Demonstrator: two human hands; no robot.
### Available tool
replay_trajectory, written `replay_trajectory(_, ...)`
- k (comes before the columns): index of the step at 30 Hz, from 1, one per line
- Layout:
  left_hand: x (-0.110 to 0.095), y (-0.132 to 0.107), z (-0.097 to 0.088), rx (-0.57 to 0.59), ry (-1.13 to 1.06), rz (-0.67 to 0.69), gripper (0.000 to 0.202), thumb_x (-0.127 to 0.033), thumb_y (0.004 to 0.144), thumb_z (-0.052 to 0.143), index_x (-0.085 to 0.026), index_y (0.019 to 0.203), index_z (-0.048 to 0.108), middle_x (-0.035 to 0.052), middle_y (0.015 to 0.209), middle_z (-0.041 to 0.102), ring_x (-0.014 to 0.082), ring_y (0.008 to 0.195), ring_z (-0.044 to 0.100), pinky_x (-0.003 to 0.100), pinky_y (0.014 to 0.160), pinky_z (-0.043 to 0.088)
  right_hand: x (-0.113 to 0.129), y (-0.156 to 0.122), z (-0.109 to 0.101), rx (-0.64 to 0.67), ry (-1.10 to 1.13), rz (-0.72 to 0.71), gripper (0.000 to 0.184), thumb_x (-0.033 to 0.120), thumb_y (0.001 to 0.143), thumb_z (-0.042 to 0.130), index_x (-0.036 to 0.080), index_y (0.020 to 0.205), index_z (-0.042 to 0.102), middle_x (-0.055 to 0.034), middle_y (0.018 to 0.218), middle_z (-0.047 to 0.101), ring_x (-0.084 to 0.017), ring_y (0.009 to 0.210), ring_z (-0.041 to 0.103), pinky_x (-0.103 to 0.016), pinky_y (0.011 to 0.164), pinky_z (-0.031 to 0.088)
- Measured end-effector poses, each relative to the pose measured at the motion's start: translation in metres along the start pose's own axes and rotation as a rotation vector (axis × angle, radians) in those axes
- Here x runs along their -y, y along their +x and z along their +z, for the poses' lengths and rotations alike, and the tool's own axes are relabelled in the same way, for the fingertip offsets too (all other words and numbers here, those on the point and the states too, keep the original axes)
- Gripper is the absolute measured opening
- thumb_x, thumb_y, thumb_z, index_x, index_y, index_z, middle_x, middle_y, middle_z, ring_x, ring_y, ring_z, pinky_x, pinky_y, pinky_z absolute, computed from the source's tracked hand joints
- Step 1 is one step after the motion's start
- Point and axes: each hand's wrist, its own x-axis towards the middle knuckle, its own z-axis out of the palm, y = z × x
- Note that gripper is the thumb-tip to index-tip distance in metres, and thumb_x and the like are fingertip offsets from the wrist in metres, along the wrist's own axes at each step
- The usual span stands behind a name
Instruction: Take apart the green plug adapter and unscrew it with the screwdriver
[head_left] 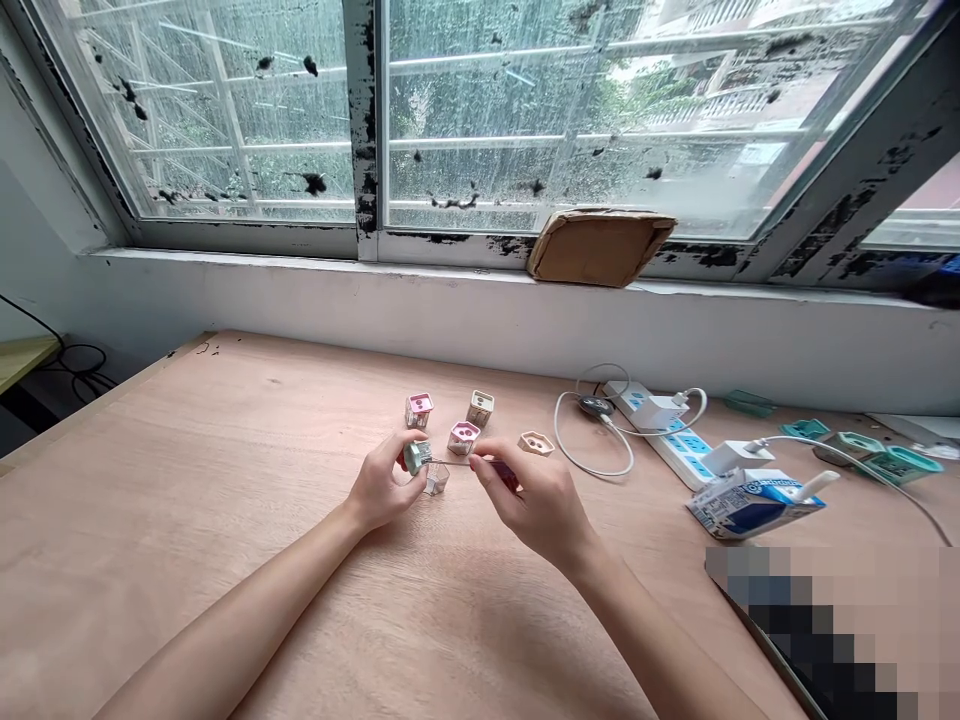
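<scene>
Between the fingers of my left hand point(384, 482) is a small pale green piece point(417, 457), tilted on its side. My right hand point(546, 492) is closed around a thin screwdriver point(452, 463) with a dark red handle, mostly hidden by the fingers. Its metal shaft points left at the green piece; whether the tip touches it I cannot tell. Just below the shaft stands a small clear container point(437, 479). Behind my hands are a pink-topped box point(418, 409), a cream-topped box point(480, 407) and another pink-topped box point(464, 437). Beyond my right hand lies a pale orange frame point(536, 443).
A white power strip point(682, 448) with chargers and cables runs along the right. Near it sit a blue-and-white carton point(754, 502) and several green plastic pieces point(904, 465). A blurred dark-edged object fills the lower right corner. Cardboard point(600, 248) leans on the window.
</scene>
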Motion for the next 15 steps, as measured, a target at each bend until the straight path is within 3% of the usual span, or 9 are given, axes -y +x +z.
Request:
replay_trajectory(5, 0.0003, -0.0012, 0.0016, 0.017, 0.022, 0.038, 0.036, -0.015, 0.081, 0.061, -0.021, 0.116, 0.056, 0.0025, 0.094, 0.067, 0.0135, 0.074, 0.06, 0.027, 0.071, 0.051, 0.0046, 0.0, -0.0031, 0.02, -0.015, -0.113, 0.01, 0.016, 0.096, 0.05, 0.02, 0.098, 0.059, 0.0031, 0.061, 0.06, -0.011, 0.048, 0.054, -0.024, 0.053, 0.038)
replay_trajectory(15, 0.0043, -0.0035, 0.0031, 0.032, 0.049, 0.062, 0.035, -0.017, 0.082, 0.062, -0.021, 0.116, 0.057, 0.003, 0.096, 0.068, 0.0143, 0.076, 0.062, 0.028, 0.073, 0.053, 0.0041, 0.0008, -0.0068, 0.079, 0.031, -0.124, 0.014, 0.012, 0.095, 0.048, 0.02, 0.104, 0.055, 0.0001, 0.072, 0.066, -0.013, 0.053, 0.057, -0.026, 0.056, 0.041)
